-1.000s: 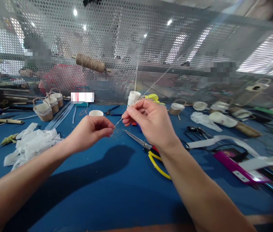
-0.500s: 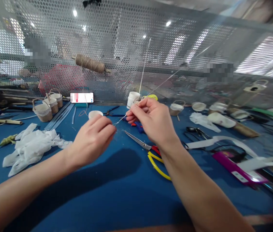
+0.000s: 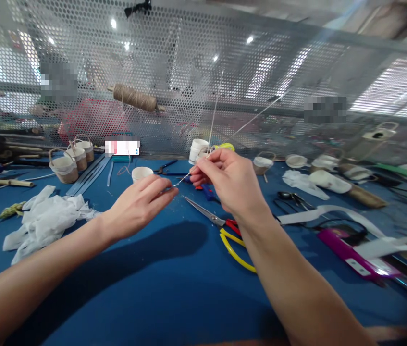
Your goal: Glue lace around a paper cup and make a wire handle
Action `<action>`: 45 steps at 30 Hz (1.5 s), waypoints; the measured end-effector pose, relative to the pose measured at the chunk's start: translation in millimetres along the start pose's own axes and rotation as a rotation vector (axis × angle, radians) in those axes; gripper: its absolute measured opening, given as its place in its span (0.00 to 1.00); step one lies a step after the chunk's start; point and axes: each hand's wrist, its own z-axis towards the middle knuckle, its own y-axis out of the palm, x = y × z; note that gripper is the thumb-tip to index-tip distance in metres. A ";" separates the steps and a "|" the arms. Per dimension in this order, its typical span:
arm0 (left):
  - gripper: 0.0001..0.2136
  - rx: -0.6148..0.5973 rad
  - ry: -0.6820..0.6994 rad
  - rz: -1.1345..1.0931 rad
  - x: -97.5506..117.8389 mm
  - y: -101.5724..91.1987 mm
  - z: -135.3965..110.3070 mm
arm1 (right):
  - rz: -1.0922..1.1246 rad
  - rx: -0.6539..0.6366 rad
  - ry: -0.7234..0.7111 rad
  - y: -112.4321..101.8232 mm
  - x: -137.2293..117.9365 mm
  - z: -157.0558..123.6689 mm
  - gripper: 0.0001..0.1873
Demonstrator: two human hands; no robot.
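Between my two hands runs a thin twisted wire point(image 3: 182, 179), pale and shiny. My left hand point(image 3: 138, 204) pinches its lower end with fingertips pressed together. Farther along, my right hand point(image 3: 230, 180) grips the same wire between thumb and fingers. Beyond the right fingers, two stiff white free ends spread apart in a V, one nearly upright and one slanting to the right. Scissors point(image 3: 205, 210) with yellow and red handles lie on the blue table below, partly hidden by my right forearm. A small white cup point(image 3: 141, 173) stands just behind my left hand.
Crumpled white cloth point(image 3: 50, 218) lies at left, near small handled buckets point(image 3: 64, 168). A twine spool point(image 3: 134, 97) hangs on the perforated metal screen point(image 3: 174, 62). Behind my right hand is another white cup point(image 3: 199, 150). A purple device point(image 3: 356, 254) and white strips lie at right.
My left fingers have rolled and straightened slightly, shifting a little to the right along the wire. The two free ends tilt a bit differently; my right hand has barely moved.
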 end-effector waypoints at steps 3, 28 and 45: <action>0.09 0.023 0.034 0.015 -3.2 -0.2 -0.4 | 0.009 -0.009 0.014 -0.3 -0.5 -0.2 0.08; 0.06 0.171 0.192 0.074 -2.2 -4.5 -0.3 | 0.291 -0.158 0.333 4.5 15.5 -17.7 0.11; 0.07 0.190 0.026 -0.257 1.0 8.8 -6.6 | 0.348 -0.212 0.279 9.3 30.6 -33.3 0.10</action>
